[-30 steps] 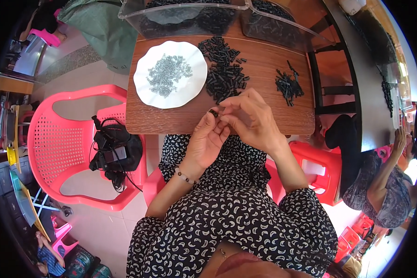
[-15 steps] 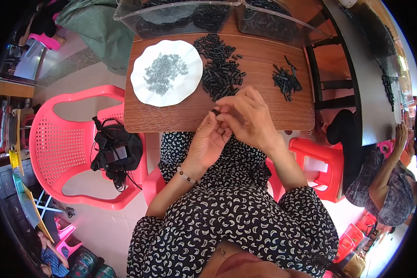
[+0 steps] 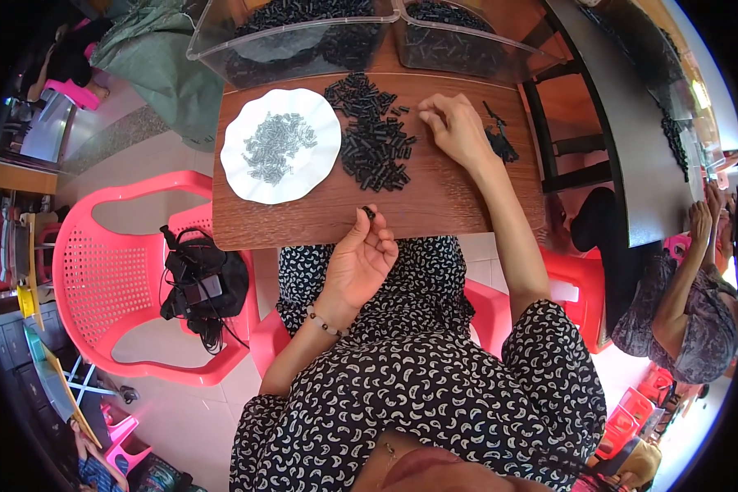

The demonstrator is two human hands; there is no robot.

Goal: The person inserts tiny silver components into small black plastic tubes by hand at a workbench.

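Note:
In my left hand (image 3: 359, 266), palm up just below the table's front edge, a small black tubular piece (image 3: 369, 213) is pinched between thumb and fingertips. My right hand (image 3: 457, 131) is over the table with its fingers loosely bent and the thumb a little apart; nothing shows between them. It lies between a heap of short black tubes (image 3: 377, 152) on its left and a small pile of longer thin black pieces (image 3: 503, 143), partly hidden behind it. A white scalloped plate (image 3: 236, 168) at the left holds many small clear pieces (image 3: 277, 148).
Two clear plastic bins, one at the back left (image 3: 213, 53) and one at the back right (image 3: 467, 53), contain black pieces. A pink chair (image 3: 98, 271) with a black bag and cables (image 3: 209, 283) stands left. Another person's arm (image 3: 685, 262) shows at a dark table (image 3: 623, 123) on the right.
My right hand has left my left hand and moved forward and right over the table. The left hand keeps the black piece. The view has shifted slightly.

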